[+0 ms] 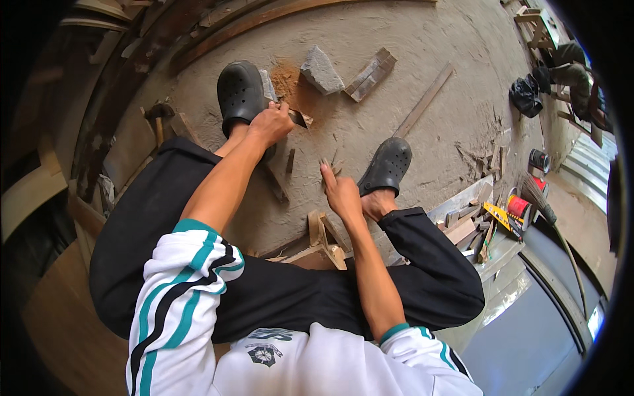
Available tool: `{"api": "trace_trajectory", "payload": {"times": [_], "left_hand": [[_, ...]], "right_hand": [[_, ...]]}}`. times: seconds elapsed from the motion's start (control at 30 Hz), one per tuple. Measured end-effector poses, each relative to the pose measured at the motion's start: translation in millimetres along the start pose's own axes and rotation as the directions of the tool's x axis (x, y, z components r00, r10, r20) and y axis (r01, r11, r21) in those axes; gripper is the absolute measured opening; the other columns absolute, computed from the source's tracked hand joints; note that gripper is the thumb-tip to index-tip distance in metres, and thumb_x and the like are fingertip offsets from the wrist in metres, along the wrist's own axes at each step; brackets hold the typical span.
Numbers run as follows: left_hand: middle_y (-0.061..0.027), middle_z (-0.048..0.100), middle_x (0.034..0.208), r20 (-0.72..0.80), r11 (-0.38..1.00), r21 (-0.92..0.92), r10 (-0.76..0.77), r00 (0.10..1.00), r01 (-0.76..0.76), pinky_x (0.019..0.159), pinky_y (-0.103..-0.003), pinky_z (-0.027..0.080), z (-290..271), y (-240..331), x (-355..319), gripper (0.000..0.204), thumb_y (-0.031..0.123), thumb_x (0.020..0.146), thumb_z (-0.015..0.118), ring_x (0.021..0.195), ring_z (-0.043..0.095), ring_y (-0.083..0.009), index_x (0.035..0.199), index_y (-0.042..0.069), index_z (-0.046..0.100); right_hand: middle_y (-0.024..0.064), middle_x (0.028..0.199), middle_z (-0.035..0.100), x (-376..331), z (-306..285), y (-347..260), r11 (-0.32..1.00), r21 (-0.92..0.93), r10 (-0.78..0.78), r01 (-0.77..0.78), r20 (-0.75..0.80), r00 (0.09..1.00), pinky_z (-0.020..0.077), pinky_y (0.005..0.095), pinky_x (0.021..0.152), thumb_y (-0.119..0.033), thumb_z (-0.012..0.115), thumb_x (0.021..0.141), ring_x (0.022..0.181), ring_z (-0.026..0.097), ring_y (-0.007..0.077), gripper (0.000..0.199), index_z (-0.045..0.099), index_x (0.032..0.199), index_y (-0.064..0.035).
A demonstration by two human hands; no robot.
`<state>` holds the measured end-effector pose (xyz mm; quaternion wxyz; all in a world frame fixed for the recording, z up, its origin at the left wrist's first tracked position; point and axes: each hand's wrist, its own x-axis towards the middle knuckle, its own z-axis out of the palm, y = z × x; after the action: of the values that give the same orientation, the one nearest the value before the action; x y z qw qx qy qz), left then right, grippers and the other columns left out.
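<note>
My left hand [271, 125] is closed beside my left shoe, gripping a flat blade-like piece [300, 119] with a dark face and a tan patch. Its exact kind is unclear, and my fingers cover one end. A grey slab [268, 86] lies against the shoe, just beyond that hand. Reddish-brown powder [287, 78] is spread on the floor next to it. My right hand [342, 193] hovers near my right shoe, index finger stretched out and the others partly curled. A thin dark sliver [335, 156] shows close to its fingertips; I cannot tell if they touch.
Dark clogs [387, 165] flank the work spot. Ahead lie a grey stone block [321, 70], a short wooden block [371, 74] and a long wooden strip [424, 99]. A hammer [158, 119] rests at left. At right are a handsaw [503, 219], a broom [538, 198] and another person [573, 79].
</note>
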<state>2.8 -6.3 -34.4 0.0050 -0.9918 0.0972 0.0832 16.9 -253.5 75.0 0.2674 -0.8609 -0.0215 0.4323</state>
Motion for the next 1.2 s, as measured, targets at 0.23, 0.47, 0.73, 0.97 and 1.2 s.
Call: {"api": "trace_trajectory", "payload": {"times": [0.23,0.47,0.73,0.97,1.2], "left_hand": [[-0.0158,0.059,0.088,0.0,0.995,0.008,-0.098,0.995,0.098,0.064,-0.04,0.058,-11.2,-0.7,4.6,0.016,0.007,0.078,0.059,0.086,0.068,-0.0311,0.078,-0.006,0.07],[-0.019,0.064,0.118,-0.212,0.869,0.466,-0.07,0.975,0.164,0.111,-0.049,0.028,-29.5,-8.1,6.9,0.031,0.025,0.088,0.055,0.13,0.047,-0.0334,0.094,0.001,0.074],[-0.0182,0.068,0.113,0.336,0.955,0.277,-0.198,0.921,0.104,0.096,-0.046,0.038,-51.2,-5.8,27.2,0.027,0.022,0.089,0.054,0.111,0.061,-0.0293,0.101,0.011,0.075],[-0.0228,0.07,0.102,0.234,0.966,0.258,-0.088,0.968,0.025,0.089,-0.043,0.042,-37.2,-10.6,15.4,0.024,0.015,0.085,0.055,0.093,0.068,-0.0309,0.09,0.004,0.076],[-0.0248,0.068,0.106,0.236,0.973,0.227,-0.09,0.968,0.035,0.092,-0.048,0.041,-38.5,-13.0,17.2,0.024,0.016,0.084,0.056,0.095,0.068,-0.0297,0.089,0.004,0.076]], "right_hand": [[0.0386,0.07,0.057,-39.3,-10.3,25.2,0.997,-0.023,0.076,-0.078,-0.055,0.996,0.0477,0.0539,0.073,-0.062,0.047,0.092,0.075,0.062,0.0527,0.083,0.062,0.069,0.0158],[0.0382,0.076,0.061,-30.8,-16.9,32.4,0.998,0.009,0.054,-0.054,-0.004,0.999,0.0492,0.052,0.075,-0.064,0.047,0.091,0.079,0.064,0.0507,0.084,0.063,0.071,0.0161],[0.0387,0.077,0.061,-35.9,-23.9,27.2,0.996,0.054,0.064,-0.065,0.019,0.998,0.0492,0.052,0.077,-0.063,0.049,0.091,0.081,0.063,0.0526,0.081,0.064,0.073,0.0145],[0.0282,0.057,0.054,-50.0,-17.2,27.8,0.998,-0.014,-0.068,0.067,-0.116,0.991,0.0468,0.0473,0.065,-0.059,0.047,0.094,0.06,0.059,0.0411,0.079,0.058,0.062,0.0115],[0.03,0.059,0.053,-89.2,-44.7,37.1,0.99,-0.103,0.096,-0.1,-0.043,0.994,0.0429,0.0511,0.061,-0.058,0.047,0.094,0.058,0.057,0.0443,0.076,0.06,0.064,0.0108]]}}
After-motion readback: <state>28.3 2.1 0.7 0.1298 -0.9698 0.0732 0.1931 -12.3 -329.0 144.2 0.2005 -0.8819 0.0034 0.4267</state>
